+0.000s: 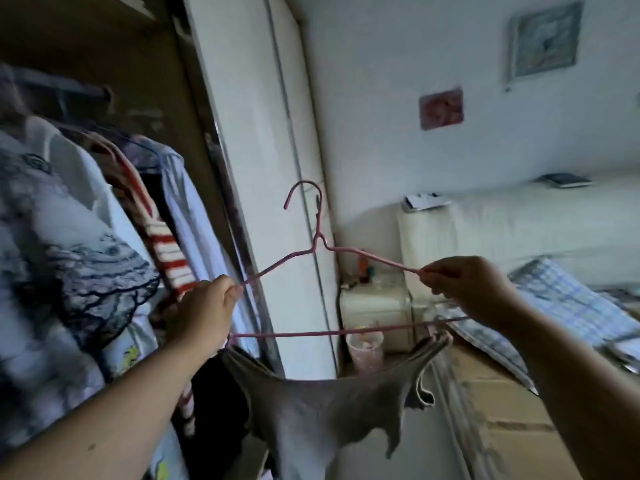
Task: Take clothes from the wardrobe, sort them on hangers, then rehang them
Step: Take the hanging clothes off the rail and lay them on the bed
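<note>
A pink wire hanger [320,242] is held up in front of me, hook upward. My left hand [204,313] grips its left shoulder end and my right hand [471,289] pinches its right shoulder end. A grey garment [311,403] sags below the hanger's bottom bar, its two ends caught up at my hands. The open wardrobe fills the left, with a patterned white and dark garment [79,258], a red and white striped garment [169,258] and a pale blue shirt [187,209] hanging inside.
The white wardrobe door [256,150] stands behind the hanger. A white bedside cabinet [374,313] and a pink cup [365,351] sit low in the middle. A bed with a blue checked cover [571,306] is at the right. Pictures hang on the wall.
</note>
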Tool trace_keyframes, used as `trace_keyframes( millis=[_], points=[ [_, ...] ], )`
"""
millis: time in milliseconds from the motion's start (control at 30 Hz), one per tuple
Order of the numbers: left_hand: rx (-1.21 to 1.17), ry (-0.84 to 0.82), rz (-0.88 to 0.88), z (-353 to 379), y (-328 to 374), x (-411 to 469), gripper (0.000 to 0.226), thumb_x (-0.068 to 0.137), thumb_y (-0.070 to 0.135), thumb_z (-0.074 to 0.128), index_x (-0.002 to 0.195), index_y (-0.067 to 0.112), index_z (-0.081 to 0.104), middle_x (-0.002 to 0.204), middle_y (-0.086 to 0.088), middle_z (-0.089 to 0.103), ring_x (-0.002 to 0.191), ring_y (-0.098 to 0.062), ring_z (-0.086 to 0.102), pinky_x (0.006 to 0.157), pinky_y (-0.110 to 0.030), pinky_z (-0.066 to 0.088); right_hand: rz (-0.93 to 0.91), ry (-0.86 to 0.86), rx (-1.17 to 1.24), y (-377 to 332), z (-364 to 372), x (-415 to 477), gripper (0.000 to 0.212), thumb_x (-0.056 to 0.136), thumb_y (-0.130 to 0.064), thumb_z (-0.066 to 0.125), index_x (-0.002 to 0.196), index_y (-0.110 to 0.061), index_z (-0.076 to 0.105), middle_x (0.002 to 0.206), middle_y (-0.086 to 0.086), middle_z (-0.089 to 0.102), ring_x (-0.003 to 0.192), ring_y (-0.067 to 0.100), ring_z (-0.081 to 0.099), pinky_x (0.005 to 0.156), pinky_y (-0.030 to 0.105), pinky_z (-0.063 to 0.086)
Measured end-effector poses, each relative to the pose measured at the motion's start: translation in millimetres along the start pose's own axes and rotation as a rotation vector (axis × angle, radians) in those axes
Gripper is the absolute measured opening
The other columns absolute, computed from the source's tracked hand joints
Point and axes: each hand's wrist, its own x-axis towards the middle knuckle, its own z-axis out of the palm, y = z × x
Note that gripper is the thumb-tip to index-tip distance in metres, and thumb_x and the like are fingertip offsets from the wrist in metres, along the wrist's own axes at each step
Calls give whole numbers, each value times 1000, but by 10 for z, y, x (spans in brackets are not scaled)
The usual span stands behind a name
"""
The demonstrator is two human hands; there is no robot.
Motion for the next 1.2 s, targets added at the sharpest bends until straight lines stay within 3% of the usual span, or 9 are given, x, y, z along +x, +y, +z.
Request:
trace_keyframes(
  millis=[167, 300, 433, 533, 667, 800, 933, 1033, 1200],
  points=[
    [-202, -177, 148, 545, 452, -789, 22, 93, 37, 47, 85, 21, 59, 83, -14, 60, 83, -38, 58, 73, -44, 49, 311, 153, -204, 462, -264, -1359, 20, 81, -28, 71, 63, -33, 63, 71, 2, 70, 71, 16, 61, 67, 30, 46],
    [-288, -327, 236, 729, 853, -1344, 18, 91, 32, 53, 86, 18, 62, 82, -15, 58, 83, -39, 58, 74, -46, 49, 515, 181, -235, 676, -548, -2414, 18, 81, -29, 71, 64, -29, 67, 63, 0, 66, 64, 14, 57, 68, 33, 47],
    [-360, -445, 337, 900, 1405, -1845, 18, 92, 32, 55, 93, 20, 67, 101, -11, 63, 97, -36, 59, 77, -39, 49, 710, 204, -216, 710, -895, -3324, 7, 85, -23, 68, 81, -18, 71, 62, 0, 64, 58, 14, 56, 59, 19, 47],
    [-362, -587, 427, 1065, 1912, -2256, 20, 93, 35, 51, 92, 23, 67, 98, -14, 61, 92, -36, 59, 76, -37, 48, 851, 245, -221, 769, -1195, -3991, 5, 85, -20, 68, 81, -19, 71, 59, -1, 64, 58, 18, 57, 62, 32, 51],
    [-378, -780, 529, 1303, 2634, -2855, 22, 88, 47, 47, 77, 33, 60, 94, -11, 64, 85, -33, 61, 77, -41, 52, 1034, 306, -231, 763, -1623, -4896, 6, 85, -20, 68, 87, -16, 71, 60, -1, 65, 56, 16, 57, 58, 26, 49],
    [-317, -960, 653, 1401, 3398, -3541, 29, 92, 49, 46, 98, 25, 62, 97, -7, 61, 88, -29, 59, 76, -34, 48, 1196, 374, -193, 752, -2044, -5731, 6, 86, -20, 65, 89, -17, 70, 71, 5, 67, 59, 14, 57, 44, 12, 41],
    [-270, -1083, 746, 1579, 4038, -4179, 27, 93, 47, 44, 100, 25, 59, 101, -6, 55, 93, -27, 53, 89, -42, 46, 1315, 529, -134, 1037, -2383, -6427, 14, 85, -14, 65, 94, -5, 71, 74, 11, 68, 66, 21, 58, 64, 29, 51],
    [-217, -1150, 770, 1754, 4433, -4599, 22, 94, 41, 42, 100, 27, 57, 105, -4, 51, 99, -28, 51, 95, -46, 42, 1387, 591, -151, 1350, -2519, -6782, 8, 86, -16, 65, 88, -13, 72, 79, 12, 70, 72, 27, 61, 77, 43, 53],
    [-146, -1207, 781, 2132, 4896, -5082, 18, 97, 34, 38, 97, 29, 55, 101, -2, 50, 93, -23, 49, 93, -40, 41, 1480, 533, -232, 1942, -2657, -7090, 10, 91, -26, 59, 86, -22, 67, 78, 6, 69, 62, 21, 56, 56, 27, 41]
  ],
)
